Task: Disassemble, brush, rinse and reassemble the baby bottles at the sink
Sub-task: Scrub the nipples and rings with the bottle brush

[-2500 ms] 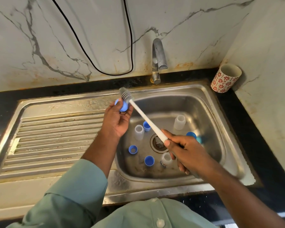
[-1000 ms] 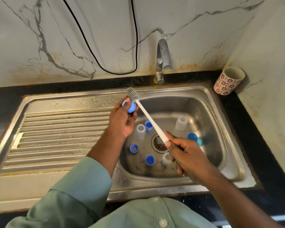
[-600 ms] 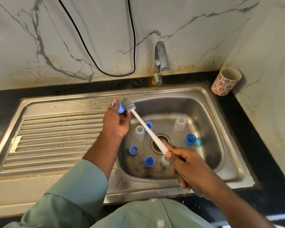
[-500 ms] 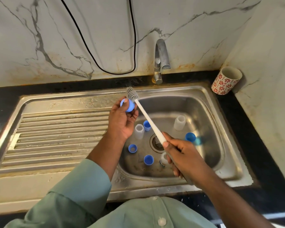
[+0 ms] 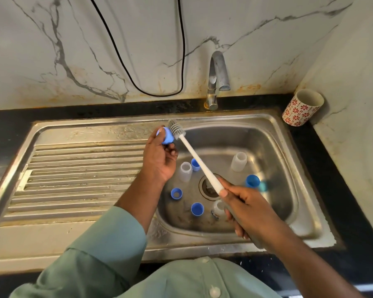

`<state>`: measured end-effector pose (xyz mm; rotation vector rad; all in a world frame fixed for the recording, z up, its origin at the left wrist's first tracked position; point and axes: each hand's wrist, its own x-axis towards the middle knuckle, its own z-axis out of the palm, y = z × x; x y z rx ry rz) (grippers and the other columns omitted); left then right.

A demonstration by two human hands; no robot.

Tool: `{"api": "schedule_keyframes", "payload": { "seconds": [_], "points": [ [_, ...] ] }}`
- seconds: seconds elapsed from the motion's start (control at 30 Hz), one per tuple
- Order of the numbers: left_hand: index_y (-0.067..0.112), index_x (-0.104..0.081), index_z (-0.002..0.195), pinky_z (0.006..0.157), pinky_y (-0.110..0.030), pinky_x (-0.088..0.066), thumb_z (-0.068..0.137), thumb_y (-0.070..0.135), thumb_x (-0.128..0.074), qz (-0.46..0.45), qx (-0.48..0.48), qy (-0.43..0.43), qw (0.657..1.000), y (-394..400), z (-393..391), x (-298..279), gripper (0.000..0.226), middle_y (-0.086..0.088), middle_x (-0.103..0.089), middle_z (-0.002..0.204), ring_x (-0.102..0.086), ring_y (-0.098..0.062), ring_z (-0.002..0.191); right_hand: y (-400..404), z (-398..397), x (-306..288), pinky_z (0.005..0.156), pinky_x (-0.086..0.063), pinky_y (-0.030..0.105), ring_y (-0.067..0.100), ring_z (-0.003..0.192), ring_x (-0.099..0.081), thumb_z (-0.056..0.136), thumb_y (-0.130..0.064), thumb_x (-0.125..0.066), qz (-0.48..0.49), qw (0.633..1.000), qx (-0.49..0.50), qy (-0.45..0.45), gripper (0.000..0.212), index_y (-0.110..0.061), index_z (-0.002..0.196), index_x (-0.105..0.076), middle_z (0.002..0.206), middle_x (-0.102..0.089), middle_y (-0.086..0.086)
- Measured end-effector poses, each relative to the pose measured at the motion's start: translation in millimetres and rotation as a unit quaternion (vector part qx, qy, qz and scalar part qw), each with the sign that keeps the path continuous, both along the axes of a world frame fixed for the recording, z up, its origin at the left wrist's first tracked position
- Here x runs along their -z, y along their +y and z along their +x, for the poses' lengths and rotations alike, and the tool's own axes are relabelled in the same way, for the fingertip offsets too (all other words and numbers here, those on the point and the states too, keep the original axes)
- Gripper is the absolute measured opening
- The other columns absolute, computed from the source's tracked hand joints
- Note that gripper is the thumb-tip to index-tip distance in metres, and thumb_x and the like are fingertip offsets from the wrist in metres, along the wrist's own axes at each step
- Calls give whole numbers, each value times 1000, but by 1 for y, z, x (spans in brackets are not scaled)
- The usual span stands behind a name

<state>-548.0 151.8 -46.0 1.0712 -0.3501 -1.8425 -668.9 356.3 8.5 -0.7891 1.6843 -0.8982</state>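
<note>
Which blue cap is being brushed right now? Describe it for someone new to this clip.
Start at the steel sink. Above its back left corner, the left hand pinches a blue cap against the brush. It alone is held up; the other blue pieces lie on the basin floor.

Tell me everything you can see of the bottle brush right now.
The bottle brush has a slim white handle, plastic by the look, ending in a grey ribbed head. It slants up and left over the sink basin. The right hand grips its lower end; its head sits against the blue cap that the left hand holds.
</note>
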Motion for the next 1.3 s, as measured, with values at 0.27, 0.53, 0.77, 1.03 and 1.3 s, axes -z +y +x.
{"api": "schedule_keyframes", "payload": {
  "seconds": [0.27, 0.53, 0.77, 1.03, 1.3],
  "points": [
    [18, -58, 103, 55, -25, -45, 104, 21, -48, -39, 42, -115, 992, 4, -3, -2, 10, -7, -63, 93, -57, -15, 66, 6, -1, 6, 40, -39, 26, 16, 41, -44, 99, -33, -50, 11, 999, -20, 37, 25, -48, 116, -61, 67, -54, 4],
    [14, -57, 110, 43, -16, -43, 93, 18, -67, 26, 9, -48, 998, -1, 4, 4, 21, -4, -62, 81, -54, -7, 51, 5, 2, 3, 40, -40, 27, 15, 42, -44, 100, -32, -49, 12, 999, -24, 34, 25, -54, 107, -59, 66, -52, 3],
    [10, -58, 122, 55, -23, -55, 98, 20, -60, 8, -2, -43, 999, -1, 6, 0, 26, -9, -66, 95, -65, -18, 75, 8, 1, 3, 40, -39, 27, 16, 42, -44, 99, -32, -49, 28, 998, -45, 45, 22, -27, 113, -66, 65, -52, 4],
    [12, -59, 101, 55, -23, -55, 89, 10, -71, 2, -20, -61, 998, -1, 10, 2, 17, -13, -66, 105, -67, -21, 80, 7, -2, 3, 41, -39, 27, 15, 41, -45, 99, -33, -51, 29, 999, -29, 33, 19, -32, 109, -67, 64, -53, 2],
    [12, -57, 121, 60, -26, -56, 92, 10, -67, 30, -3, -43, 999, -2, 4, 1, 31, -15, -64, 117, -66, -22, 87, 7, -5, 4, 40, -39, 27, 15, 40, -44, 98, -33, -52, 18, 999, -29, 35, 20, -47, 107, -63, 62, -52, 1]
  ]
}}
